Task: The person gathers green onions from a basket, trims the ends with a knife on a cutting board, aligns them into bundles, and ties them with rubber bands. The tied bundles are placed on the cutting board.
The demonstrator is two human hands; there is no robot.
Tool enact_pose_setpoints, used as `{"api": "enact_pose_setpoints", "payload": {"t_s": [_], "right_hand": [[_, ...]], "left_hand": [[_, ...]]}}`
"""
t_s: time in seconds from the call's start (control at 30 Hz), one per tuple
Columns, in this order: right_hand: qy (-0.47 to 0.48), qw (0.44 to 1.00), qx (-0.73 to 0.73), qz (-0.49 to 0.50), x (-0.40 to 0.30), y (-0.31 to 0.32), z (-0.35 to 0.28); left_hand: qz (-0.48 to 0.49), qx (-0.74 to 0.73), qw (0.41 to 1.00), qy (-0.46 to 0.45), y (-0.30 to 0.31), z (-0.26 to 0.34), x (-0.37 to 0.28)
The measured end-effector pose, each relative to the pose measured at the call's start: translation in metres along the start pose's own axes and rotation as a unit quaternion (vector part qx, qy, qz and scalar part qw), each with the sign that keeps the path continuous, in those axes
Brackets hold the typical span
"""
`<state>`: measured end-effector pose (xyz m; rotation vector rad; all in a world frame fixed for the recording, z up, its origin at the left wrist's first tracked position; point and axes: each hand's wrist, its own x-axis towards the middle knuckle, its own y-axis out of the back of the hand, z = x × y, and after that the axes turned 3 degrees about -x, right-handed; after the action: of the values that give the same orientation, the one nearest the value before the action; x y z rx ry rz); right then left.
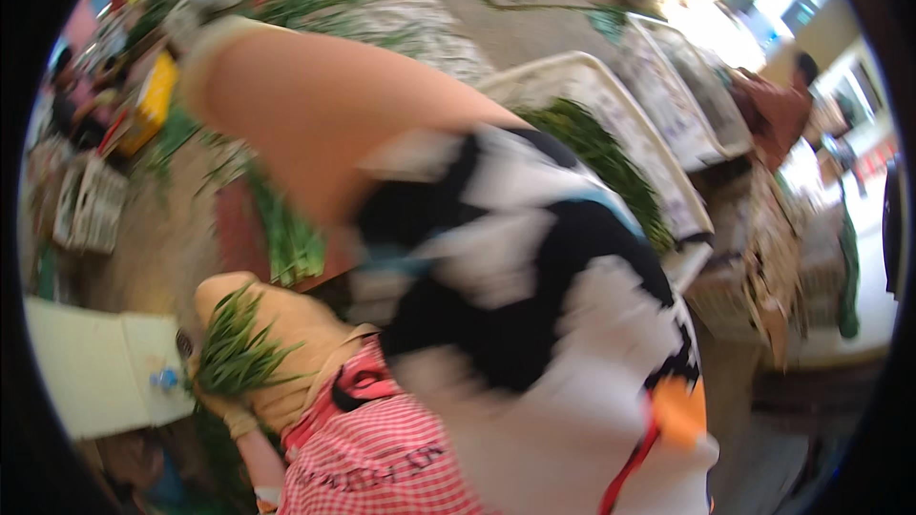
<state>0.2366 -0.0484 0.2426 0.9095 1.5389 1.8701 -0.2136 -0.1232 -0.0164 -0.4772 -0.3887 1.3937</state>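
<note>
A bunch of long-leaved greens (240,347) lies over my lap, against tan trousers (308,322). My left hand (222,404), in a yellowish glove, grips its lower end, though leaves cover most of the fingers. My right arm (336,107), blurred and bare below a black-and-white sleeve, crosses the upper middle. A pale edge shows at its far end, and the right hand itself is out of sight. Beyond my knees, more green stalks (297,247) rest on a reddish-brown board (240,229). A red-and-white checked apron (379,443) with writing covers my front.
A pale panel (86,368) with a blue knob (166,378) stands near my knees. Greens fill a white crate (630,96) beside my right arm. Loose leaves lie on a white sheet (422,25). A person (776,107) is at right; others (86,100) at far left.
</note>
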Motion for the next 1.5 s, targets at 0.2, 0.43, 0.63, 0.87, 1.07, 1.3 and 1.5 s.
{"api": "enact_pose_setpoints", "payload": {"t_s": [0.2, 0.43, 0.63, 0.87, 1.07, 1.3, 1.5], "right_hand": [[-0.160, 0.837, 0.504, -0.144, 0.015, -0.144, -0.062], [-0.176, 0.603, 0.776, -0.053, -0.004, -0.089, -0.123], [-0.334, 0.559, 0.759, -0.012, -0.008, -0.118, -0.109], [-0.342, 0.658, 0.660, -0.120, -0.098, -0.172, -0.079], [-0.304, 0.691, 0.655, -0.035, -0.094, -0.165, -0.101], [-0.328, 0.600, 0.724, 0.090, -0.051, -0.145, -0.111], [-0.288, 0.582, 0.760, 0.020, -0.012, -0.126, -0.114]], "left_hand": [[0.080, -0.218, 0.971, -0.054, 0.041, -0.018, 0.016], [0.031, -0.245, 0.959, -0.139, -0.027, 0.027, 0.003], [-0.035, -0.264, 0.955, -0.129, -0.022, 0.009, 0.021], [-0.020, -0.327, 0.940, -0.094, -0.005, -0.013, 0.005], [-0.004, -0.303, 0.944, -0.134, -0.001, -0.025, 0.008], [0.025, -0.313, 0.939, -0.141, -0.011, -0.018, 0.017], [0.041, -0.285, 0.945, -0.155, -0.014, -0.016, 0.023]]}}
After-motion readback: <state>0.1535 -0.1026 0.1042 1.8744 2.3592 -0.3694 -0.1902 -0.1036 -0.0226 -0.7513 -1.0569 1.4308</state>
